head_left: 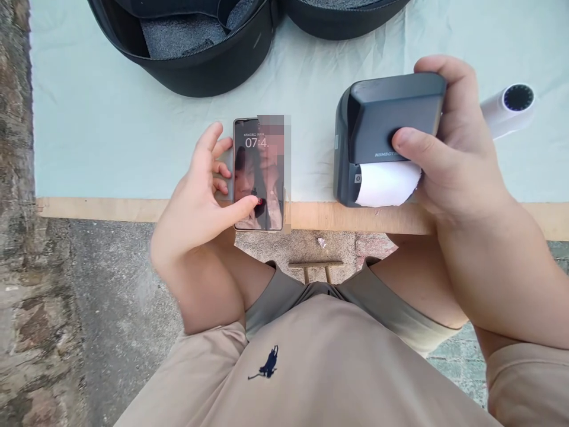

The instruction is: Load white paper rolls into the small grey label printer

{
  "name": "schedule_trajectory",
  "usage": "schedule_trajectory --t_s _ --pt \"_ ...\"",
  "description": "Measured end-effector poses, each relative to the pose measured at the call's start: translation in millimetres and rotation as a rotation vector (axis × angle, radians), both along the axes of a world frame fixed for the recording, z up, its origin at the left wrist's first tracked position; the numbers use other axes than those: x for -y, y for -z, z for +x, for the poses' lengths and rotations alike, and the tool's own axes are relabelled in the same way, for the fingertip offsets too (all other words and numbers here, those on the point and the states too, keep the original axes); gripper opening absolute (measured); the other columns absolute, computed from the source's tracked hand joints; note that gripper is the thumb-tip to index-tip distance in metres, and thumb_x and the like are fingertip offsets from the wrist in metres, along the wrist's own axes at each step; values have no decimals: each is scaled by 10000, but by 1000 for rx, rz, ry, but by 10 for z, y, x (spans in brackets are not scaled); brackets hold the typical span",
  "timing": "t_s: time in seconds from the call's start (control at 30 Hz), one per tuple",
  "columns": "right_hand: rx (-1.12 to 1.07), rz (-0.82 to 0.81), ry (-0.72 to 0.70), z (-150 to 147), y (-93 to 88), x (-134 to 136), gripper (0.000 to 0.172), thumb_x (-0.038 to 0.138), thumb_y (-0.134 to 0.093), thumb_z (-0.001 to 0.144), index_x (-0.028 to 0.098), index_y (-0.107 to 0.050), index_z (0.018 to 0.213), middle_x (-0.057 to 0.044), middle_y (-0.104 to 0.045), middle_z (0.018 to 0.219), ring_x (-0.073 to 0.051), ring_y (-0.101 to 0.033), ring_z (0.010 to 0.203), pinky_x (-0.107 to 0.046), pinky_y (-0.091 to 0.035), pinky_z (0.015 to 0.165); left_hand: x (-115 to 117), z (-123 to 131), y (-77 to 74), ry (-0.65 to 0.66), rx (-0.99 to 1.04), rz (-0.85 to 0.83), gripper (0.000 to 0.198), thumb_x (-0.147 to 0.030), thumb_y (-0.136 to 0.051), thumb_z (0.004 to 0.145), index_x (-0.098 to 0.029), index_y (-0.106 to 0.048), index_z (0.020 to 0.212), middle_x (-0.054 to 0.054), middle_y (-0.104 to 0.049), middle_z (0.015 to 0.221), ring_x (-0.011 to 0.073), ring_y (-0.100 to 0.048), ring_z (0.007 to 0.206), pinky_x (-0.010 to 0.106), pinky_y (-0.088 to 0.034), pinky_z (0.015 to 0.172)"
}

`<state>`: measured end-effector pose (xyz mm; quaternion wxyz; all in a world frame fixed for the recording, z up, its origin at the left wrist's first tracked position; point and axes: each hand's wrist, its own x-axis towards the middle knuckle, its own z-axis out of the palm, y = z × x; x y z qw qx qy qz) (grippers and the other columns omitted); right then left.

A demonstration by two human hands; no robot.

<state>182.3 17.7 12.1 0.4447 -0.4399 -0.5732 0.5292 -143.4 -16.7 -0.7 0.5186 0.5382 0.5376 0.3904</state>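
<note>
Characters on a phone (254, 178) and a printer (395, 107)
“07:4” is displayed on the phone, its last digit unclear, under an illegible small line. Right of the phone, “NIIMBOT” is printed on the printer, its end covered by the right thumb (422, 148).

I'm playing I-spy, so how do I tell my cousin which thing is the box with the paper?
Find the pale-covered table, then the right hand by its near edge. That hand grips a dark, chunky box. Unlike the flat phone or white gadget, it has white paper sticking out.
</note>
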Motion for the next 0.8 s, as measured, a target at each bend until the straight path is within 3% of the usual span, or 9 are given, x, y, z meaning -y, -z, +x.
schedule_trajectory --t_s 0.13,0.27,0.6,0.7,0.8 --pt "-24 -21 -19 -16 -41 27 551 273 -704 824 278 -405 1287 64 -563 916 -32 -571 821 -164 -488 662 -25 79 -79 136 -508 33 1088 -353 -806 663 -347 -154 1533 38 -347 1572 241 -546 990 448 -505 827" --pt "-41 -35 -23 -30 -65 35 564 272 -694 836 238 -370 1296 72 -549 936 -14 -561 870 -143 -481 690 -57 154 -156 155 -729 -11 1151 -413 -794 647 -278 -81 1540 93 -315 1588 234 -576 973 462 -559 814" --pt "-32 -34 -23 -36 -64 46 559 239 -670 849 225 -356 1311 78 -551 949 -7 -559 884 -148 -470 712 -90 87 -87 207 -721 17 1243 -539 -817 609 -268 -44 1544 112 -294 1591 273 -594 1037 491 -587 802" --pt "-26 -28 -23 -39 -68 52 563 243 -671 847 217 -354 1312 80 -554 967 -1 -557 877 -146 -463 714 -97 57 -45 223 -665 71 1231 -599 -817 581 -308 -94 1535 93 -335 1570 258 -597 1010 501 -579 828" --pt "-17 -22 -25 -34 -68 51 569 247 -666 851 209 -346 1320 80 -555 985 0 -558 880 -149 -460 721 -88 66 -11 139 -608 78 1113 -687 -754 602 -331 -204 1501 74 -398 1516 237 -602 985 458 -581 794"
